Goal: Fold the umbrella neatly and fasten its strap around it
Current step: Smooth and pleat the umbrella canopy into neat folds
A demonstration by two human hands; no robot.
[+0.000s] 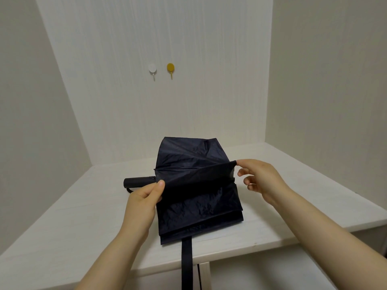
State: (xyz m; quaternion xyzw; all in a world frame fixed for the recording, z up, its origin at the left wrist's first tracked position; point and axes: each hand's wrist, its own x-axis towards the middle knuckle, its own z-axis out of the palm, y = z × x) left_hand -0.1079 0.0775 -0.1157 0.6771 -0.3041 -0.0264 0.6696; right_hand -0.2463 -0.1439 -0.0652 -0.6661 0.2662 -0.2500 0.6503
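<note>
The umbrella (196, 189) is lying at frame centre on the tabletop (62, 216). Both hands, left hand (144, 197) and right hand (259, 181), are pinching one canopy fold. Uneven tension is risking skewed pleats; the strap (187, 264), hanging off the front edge, may snag.

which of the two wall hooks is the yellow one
The round yellow plastic wall hook, the right one of the pair; the round white plastic wall hook beside it on its left nearly blends into the wall.
</note>
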